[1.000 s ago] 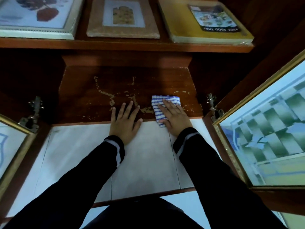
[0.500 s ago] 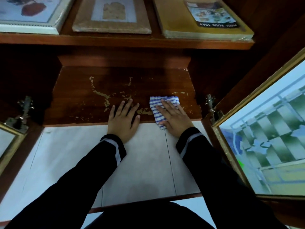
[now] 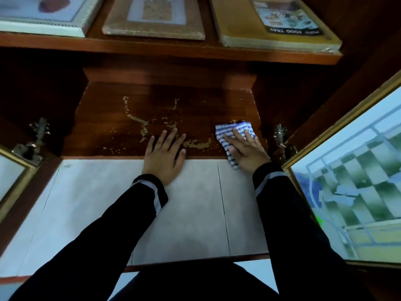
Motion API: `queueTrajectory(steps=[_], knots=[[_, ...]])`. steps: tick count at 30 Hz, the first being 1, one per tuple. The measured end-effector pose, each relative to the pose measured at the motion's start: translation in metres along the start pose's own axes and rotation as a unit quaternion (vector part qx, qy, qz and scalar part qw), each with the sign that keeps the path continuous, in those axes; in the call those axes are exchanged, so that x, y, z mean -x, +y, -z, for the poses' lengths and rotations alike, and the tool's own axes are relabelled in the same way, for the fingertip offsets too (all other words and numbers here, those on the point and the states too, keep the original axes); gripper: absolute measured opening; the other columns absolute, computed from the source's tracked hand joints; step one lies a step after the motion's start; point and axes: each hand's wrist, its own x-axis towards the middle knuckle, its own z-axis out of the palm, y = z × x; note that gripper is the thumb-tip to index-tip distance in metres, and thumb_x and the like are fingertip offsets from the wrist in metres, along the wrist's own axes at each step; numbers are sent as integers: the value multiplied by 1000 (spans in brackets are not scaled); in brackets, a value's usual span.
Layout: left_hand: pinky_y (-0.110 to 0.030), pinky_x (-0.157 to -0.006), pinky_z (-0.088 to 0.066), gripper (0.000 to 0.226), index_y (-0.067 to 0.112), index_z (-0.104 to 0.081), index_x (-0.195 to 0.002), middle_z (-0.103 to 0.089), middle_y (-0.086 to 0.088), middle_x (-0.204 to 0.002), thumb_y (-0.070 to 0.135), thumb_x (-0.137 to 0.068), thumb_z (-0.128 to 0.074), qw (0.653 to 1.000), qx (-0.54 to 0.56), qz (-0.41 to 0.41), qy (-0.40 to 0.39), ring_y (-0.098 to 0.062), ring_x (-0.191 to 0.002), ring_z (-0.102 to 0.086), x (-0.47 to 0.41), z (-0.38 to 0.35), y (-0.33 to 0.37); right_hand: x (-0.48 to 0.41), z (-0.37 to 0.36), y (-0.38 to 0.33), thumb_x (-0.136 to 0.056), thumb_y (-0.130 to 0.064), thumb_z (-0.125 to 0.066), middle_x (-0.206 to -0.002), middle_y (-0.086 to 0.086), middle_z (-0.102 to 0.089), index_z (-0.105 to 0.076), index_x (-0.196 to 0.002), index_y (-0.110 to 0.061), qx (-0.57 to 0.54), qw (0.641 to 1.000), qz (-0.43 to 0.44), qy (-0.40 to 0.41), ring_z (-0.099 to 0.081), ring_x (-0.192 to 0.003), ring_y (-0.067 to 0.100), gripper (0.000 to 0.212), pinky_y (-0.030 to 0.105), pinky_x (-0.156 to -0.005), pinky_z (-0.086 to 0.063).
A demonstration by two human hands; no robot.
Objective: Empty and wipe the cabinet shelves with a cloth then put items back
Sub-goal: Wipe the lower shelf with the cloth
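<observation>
The bottom cabinet shelf (image 3: 165,109) is dark brown wood with pale worn patches and holds no items. A blue-and-white checked cloth (image 3: 225,132) lies at its front right corner. My right hand (image 3: 246,149) presses flat on the cloth with straight fingers. My left hand (image 3: 163,153) rests flat, fingers spread, across the shelf's front edge near the middle, palm over the pale floor tile (image 3: 91,198).
The shelf above (image 3: 152,49) carries a white-framed picture (image 3: 43,20), a brown-framed picture (image 3: 154,20) and a yellow food tray box (image 3: 275,25). A glass cabinet door (image 3: 347,181) stands open at right, another door (image 3: 13,172) at left, with metal hinges on both sides.
My right hand has slid the cloth to the right, from the shelf's middle to its front right corner. My left hand has stayed put on the front edge.
</observation>
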Motion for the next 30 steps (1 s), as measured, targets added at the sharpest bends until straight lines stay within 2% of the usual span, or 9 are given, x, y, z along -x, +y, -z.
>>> queueTrajectory(steps=[5, 7, 10, 12, 15, 18, 23, 27, 30], knots=[[-42, -120, -4, 63, 33, -37, -152, -29, 3, -161, 50, -96, -12, 1000, 9, 5, 2, -21, -150, -20, 1, -1, 0, -32, -11, -28, -103, -47, -12, -163, -10, 2, -14, -153, -41, 46, 997, -56, 35, 5, -150, 23, 50, 44, -120, 4], [-42, -120, -5, 63, 32, -38, -151, -30, 3, -160, 49, -96, -13, 1000, 13, 14, 9, -22, -150, -22, 1, 0, 0, -44, -11, -45, -98, -55, -7, -164, -7, -5, -16, -153, -39, 56, 995, -66, 41, -1, -150, 26, 58, 48, -119, -6], [-39, -119, -3, 64, 31, -37, -152, -29, 3, -161, 49, -95, -13, 999, 11, 30, 14, -22, -150, -21, 1, 0, 0, -53, -7, -76, -99, -51, -28, -158, 0, -19, -27, -149, -38, 82, 993, -63, 60, -19, -141, 33, 52, 49, -111, -20], [-40, -119, -2, 66, 31, -36, -152, -27, 2, -162, 50, -94, -12, 999, 11, 45, 13, -22, -151, -19, 1, 0, -1, -47, -11, -93, -99, -51, -30, -154, 3, -25, -29, -149, -33, 100, 991, -41, 81, -24, -136, 34, 53, 48, -109, -21], [-43, -120, 0, 69, 31, -34, -153, -24, 1, -163, 52, -92, -10, 996, 19, 82, 17, -23, -151, -16, 1, 0, -2, -40, -25, -85, -96, -51, -20, -154, 5, -29, -32, -149, -27, 106, 988, -23, 111, -26, -137, 33, 59, 47, -112, -17], [-44, -120, 1, 70, 32, -32, -153, -20, 1, -164, 54, -91, -9, 993, 18, 112, 19, -23, -152, -12, 1, 0, -2, -43, -20, -58, -84, -54, -5, -154, 9, -31, -35, -149, -25, 78, 988, -51, 126, -25, -141, 35, 77, 48, -117, -9], [-48, -120, 3, 66, 32, -32, -153, -19, 0, -164, 52, -93, -13, 992, 13, 123, 24, -24, -152, -11, 1, -1, -3, -75, -1, -25, -102, -45, -23, -163, 7, -8, -17, -155, -26, 61, 986, -118, 102, -6, -149, 32, 56, 47, -119, 0], [-47, -118, 14, 62, 37, -21, -155, -9, 3, -166, 51, -95, -16, 984, 5, 180, 13, -22, -153, -1, 2, 1, -4, -106, 10, -12, -104, -43, -21, -164, 3, 1, -12, -156, -28, 48, 982, -155, 92, 2, -150, 29, 55, 46, -120, 5], [-48, -118, 14, 62, 38, -18, -156, -6, 5, -166, 51, -95, -18, 979, 17, 204, 8, -20, -153, 2, 0, 4, -8, -127, 18, -7, -103, -44, -19, -164, 2, 0, -12, -155, -29, 50, 979, -171, 98, 1, -150, 29, 55, 48, -120, 3]])
